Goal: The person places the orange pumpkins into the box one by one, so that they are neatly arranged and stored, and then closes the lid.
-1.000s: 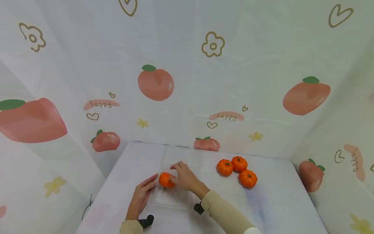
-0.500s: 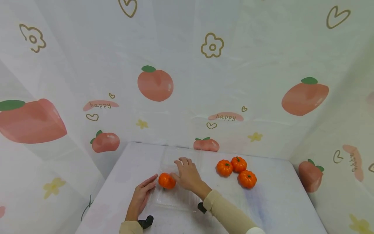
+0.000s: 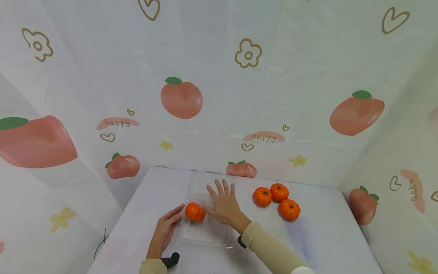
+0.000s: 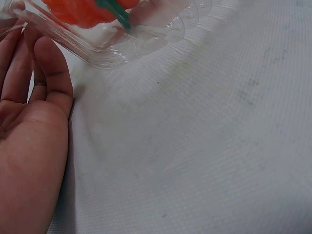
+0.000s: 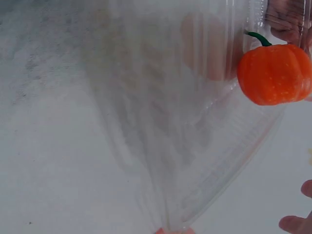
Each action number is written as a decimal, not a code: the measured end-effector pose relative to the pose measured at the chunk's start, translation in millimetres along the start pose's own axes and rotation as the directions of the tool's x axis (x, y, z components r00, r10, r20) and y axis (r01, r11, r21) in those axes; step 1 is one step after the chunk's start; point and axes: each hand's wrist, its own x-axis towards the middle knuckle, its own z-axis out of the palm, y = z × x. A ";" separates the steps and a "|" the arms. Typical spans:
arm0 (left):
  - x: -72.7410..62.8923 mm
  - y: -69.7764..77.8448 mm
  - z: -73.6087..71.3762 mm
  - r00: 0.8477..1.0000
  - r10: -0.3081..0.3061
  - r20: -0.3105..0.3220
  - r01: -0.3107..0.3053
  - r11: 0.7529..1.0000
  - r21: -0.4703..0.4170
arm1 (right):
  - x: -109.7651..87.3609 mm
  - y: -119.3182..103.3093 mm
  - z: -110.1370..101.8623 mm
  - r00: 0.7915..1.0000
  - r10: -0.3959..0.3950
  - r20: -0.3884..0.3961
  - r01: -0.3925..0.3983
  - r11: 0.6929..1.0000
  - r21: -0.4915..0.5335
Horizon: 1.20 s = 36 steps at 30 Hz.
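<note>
A small orange toy pumpkin (image 3: 195,212) lies tipped on its side in the left part of a clear plastic clamshell box (image 3: 205,242), its green stem (image 4: 115,12) pointing towards the person. Along the box's left wall, my left hand (image 3: 165,231) rests with extended fingers. My right hand (image 3: 225,205) hovers over the box's middle, fingers spread and holding nothing, its thumb tip close to the pumpkin's right side. In the right wrist view, the pumpkin (image 5: 274,74) shows through the box, and only right fingertips (image 5: 295,224) appear at the edge.
Several feet of patterned cloth (image 3: 212,57) form walls behind and beside the white table (image 3: 325,236). Three more toy pumpkins (image 3: 280,192) stand grouped on the table right of the box. The box's raised lid (image 3: 200,182) lies towards the back wall.
My right hand has let go of the pumpkin, moved slightly right and spread its fingers. The pumpkin has rolled a little and stays in the box. My left hand has kept its place.
</note>
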 end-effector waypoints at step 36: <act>-0.4 1.6 1.6 1.000 -0.013 -0.009 0.013 1.000 0.008 | -30.3 76.6 3.8 0.988 0.154 -0.002 -0.154 0.987 -0.045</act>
